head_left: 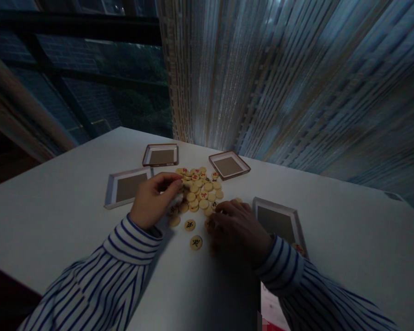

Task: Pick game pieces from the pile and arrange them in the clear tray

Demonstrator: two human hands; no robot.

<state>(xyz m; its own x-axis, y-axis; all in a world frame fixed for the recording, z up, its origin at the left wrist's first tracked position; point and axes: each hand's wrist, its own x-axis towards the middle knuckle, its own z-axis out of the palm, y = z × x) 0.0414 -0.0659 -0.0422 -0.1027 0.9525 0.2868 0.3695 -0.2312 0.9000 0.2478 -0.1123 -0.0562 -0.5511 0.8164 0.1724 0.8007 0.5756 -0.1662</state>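
A heap of round xiangqi pieces (193, 189), pale wood with red or black characters, lies in the middle of the white table. At its left edge is my left hand (155, 197), thumb and forefinger pinched together; whatever lies between them is hidden, and something whitish shows below. My right hand (241, 230) is low at the heap's right front, fingers loosely bent and apart, fingertips beside a dark-marked piece (210, 224). Two black-marked pieces lie face up between my hands: a farther piece (190, 225) and a nearer piece (196, 242).
Around the heap stand shallow trays: a back-left tray (161, 164), a back-right tray (239, 174), a left tray (107, 192) and a right tray (298, 220). A red-marked piece (298, 248) sits by the right tray. Behind the table (72, 184) hangs a string curtain (262, 82).
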